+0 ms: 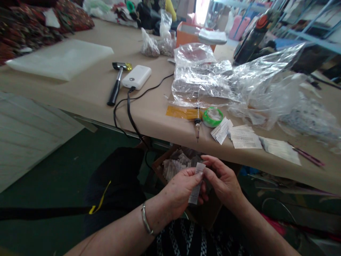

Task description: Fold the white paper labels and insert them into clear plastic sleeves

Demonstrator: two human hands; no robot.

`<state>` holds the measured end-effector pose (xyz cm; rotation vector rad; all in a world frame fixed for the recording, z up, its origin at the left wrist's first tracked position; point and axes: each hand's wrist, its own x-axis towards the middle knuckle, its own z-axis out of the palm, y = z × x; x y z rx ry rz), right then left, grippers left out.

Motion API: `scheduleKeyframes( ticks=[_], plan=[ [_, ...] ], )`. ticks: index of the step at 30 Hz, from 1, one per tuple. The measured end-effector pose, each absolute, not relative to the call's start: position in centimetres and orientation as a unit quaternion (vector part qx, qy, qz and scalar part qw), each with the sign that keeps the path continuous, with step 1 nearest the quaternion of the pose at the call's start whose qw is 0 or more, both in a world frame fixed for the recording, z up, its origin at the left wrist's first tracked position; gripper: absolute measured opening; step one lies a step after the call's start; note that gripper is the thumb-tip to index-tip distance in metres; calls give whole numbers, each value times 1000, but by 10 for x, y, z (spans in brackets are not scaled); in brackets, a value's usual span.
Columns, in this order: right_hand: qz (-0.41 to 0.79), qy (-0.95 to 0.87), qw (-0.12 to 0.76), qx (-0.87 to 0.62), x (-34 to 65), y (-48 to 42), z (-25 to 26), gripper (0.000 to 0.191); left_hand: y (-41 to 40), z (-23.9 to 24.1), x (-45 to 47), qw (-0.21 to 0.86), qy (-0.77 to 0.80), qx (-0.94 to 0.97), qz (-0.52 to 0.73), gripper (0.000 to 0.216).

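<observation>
My left hand [178, 190] grips a narrow white printed label [194, 193] between thumb and fingers, over my lap. At the label's upper edge my right hand [222, 177] pinches with its thumb, its index finger raised; some of its fingertips are hidden. Beneath both hands stands a cardboard box [160, 170] holding many small clear packets [174, 165]. Stacks of similar printed labels [245, 137] lie along the table edge, beside a green round container [212, 117] with whitish content.
On the brown table [149, 110] are a thin pointed tool [197, 128], a hammer [116, 85], a white power bank [137, 77] with a black cable [130, 113], crumpled clear plastic bags [207, 78] and pink tweezers [309, 156]. A white sheet stack [61, 58] lies at left.
</observation>
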<state>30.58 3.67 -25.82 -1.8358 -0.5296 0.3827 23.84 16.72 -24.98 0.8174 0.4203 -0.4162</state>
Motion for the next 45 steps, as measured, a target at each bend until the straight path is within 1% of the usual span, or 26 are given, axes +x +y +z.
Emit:
scheduleKeyframes(
  ticks=[4,7,13,17,20,23,30,37,45],
  plan=[
    [237,-141,644,-714,310,42,-259,21,167,-249,240,874,197,403,-189,18],
    [285,-108,661,-686,313,47,-258,23,167,-248,241,872,199,411,-178,20],
    [301,-86,673,-670,318,55,-255,20,168,-248,247,855,192,458,-147,25],
    [259,-116,665,-691,328,62,-252,18,177,-252,258,826,149,538,-81,25],
    [209,-147,637,-727,337,68,-250,15,187,-252,267,762,124,635,-18,22],
    [159,-167,604,-763,342,72,-248,13,195,-248,274,692,135,709,28,21],
    [90,-221,556,-796,345,77,-246,11,202,-241,283,591,127,787,121,17],
    [5,-264,517,-814,346,79,-251,8,204,-243,286,541,106,822,146,18],
    [-4,-273,515,-813,349,79,-252,7,204,-246,287,527,102,830,154,18]
  ],
)
